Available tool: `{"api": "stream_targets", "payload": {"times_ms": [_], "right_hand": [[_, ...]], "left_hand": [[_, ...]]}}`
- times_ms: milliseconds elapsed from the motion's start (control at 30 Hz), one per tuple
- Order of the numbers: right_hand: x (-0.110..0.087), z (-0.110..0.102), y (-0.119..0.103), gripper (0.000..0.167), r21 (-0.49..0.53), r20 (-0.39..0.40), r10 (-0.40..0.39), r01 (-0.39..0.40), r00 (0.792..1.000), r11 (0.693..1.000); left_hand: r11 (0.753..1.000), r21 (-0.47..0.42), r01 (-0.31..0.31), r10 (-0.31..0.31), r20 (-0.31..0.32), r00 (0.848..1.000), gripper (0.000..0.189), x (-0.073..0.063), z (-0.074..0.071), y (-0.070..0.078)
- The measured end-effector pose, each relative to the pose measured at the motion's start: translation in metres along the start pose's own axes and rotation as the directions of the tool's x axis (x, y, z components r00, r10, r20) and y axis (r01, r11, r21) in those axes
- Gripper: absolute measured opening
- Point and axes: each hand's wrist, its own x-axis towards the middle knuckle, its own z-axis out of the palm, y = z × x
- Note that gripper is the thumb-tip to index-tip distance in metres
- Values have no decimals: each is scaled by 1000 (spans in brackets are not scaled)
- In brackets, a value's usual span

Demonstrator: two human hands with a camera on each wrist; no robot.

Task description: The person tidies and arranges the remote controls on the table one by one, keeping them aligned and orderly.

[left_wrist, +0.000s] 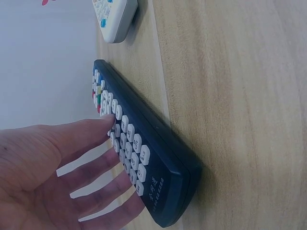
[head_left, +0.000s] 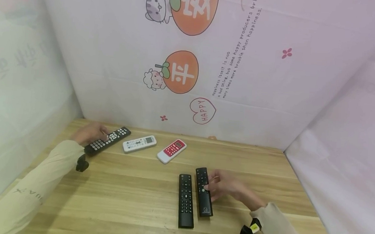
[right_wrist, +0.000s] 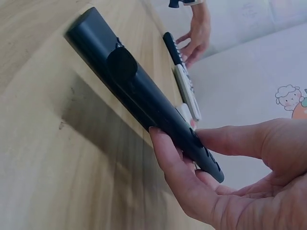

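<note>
At the back left, my left hand (head_left: 91, 132) grips a long black remote with white buttons (head_left: 115, 136). In the left wrist view the thumb (left_wrist: 103, 125) presses on its button face, while the other fingers pass along its far side. My right hand (head_left: 223, 186), at the right of the middle, pinches a slim black remote (head_left: 206, 203) between thumb and fingers. From the right wrist, this remote (right_wrist: 163, 115) is tilted above a shadow on the wood. Just left of it, a second black remote (head_left: 186, 204) lies face up on the table.
Between the hands, toward the back, lie a white remote (head_left: 140, 144) with a small screen and a white remote with a red face (head_left: 173, 150). White printed sheets (head_left: 254, 100) rise behind the wooden table (head_left: 129, 200) and along both sides.
</note>
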Motion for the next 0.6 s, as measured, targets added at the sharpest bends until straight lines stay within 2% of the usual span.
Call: {"api": "stream_targets", "payload": {"times_ms": [333,467,600], "right_hand": [[-2,5,13,34,-11,8,44,-44,999,999],[-2,9,16,32,-55,9,51,-50,999,997],[-3,15,11,29,-127,-24,49,-52,999,990]], "left_hand": [[1000,18,11,-11,-3,1000,51,1,1,1],[1000,15,5,-5,-2,1000,52,2,1,2],[1000,8,4,-4,-3,1000,51,3,1,0]]}}
